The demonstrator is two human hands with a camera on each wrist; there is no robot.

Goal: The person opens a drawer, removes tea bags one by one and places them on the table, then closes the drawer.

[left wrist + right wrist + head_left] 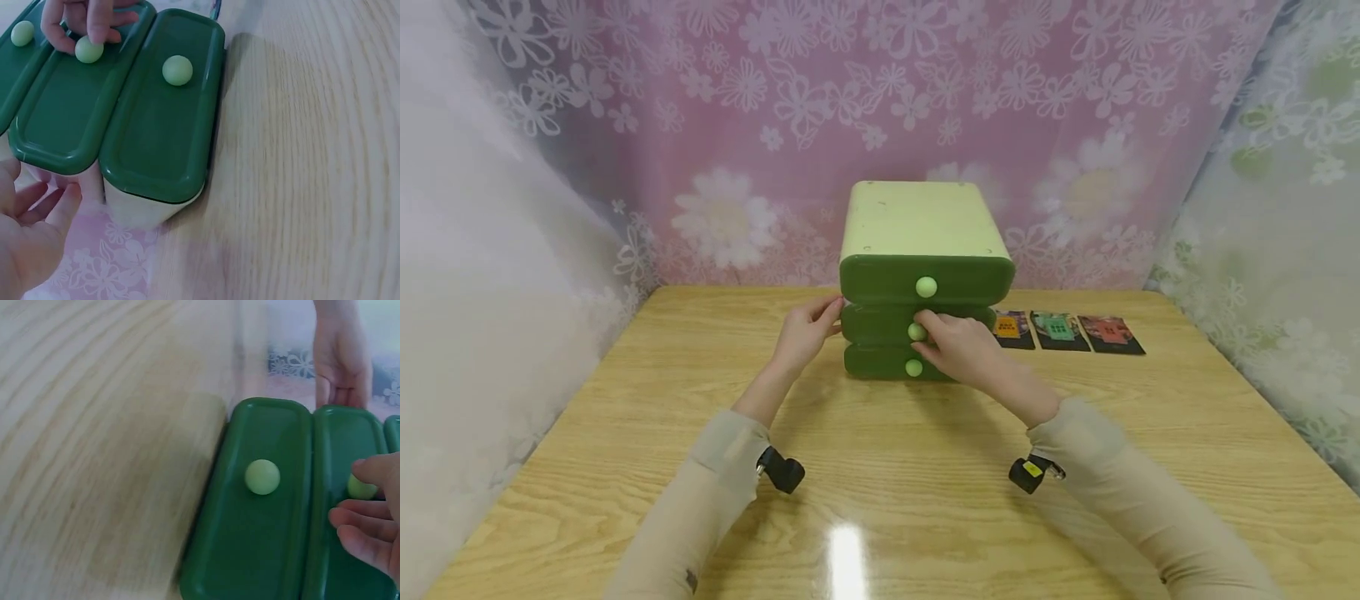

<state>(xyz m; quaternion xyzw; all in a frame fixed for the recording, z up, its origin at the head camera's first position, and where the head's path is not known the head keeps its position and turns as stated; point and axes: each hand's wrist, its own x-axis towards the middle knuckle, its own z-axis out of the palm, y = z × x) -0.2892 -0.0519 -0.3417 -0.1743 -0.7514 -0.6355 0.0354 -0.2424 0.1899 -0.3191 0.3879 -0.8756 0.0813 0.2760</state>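
Note:
A small cabinet with a cream body (pixel 925 218) and three green drawer fronts stands on the table, each drawer bearing a round pale-green knob. My right hand (pixel 968 348) pinches the knob (pixel 917 332) of the middle drawer (pixel 880 323), thumb and fingers around it; the left wrist view shows the same knob (pixel 89 50) partly behind the fingers. At the cabinet's left side is my left hand (pixel 805 333), its fingers loosely bent with the fingertips (pixel 73 190) right at the end of the middle drawer. The top drawer (pixel 880 281) and bottom drawer (pixel 872 362) have no hand on their knobs.
Three dark, flat printed packets lie in a row right of the cabinet: one with an orange label (pixel 1009 327), one green (pixel 1059 328), one red (pixel 1109 332). The wooden table (pixel 910 467) reaches back to a pink floral curtain (pixel 760 125).

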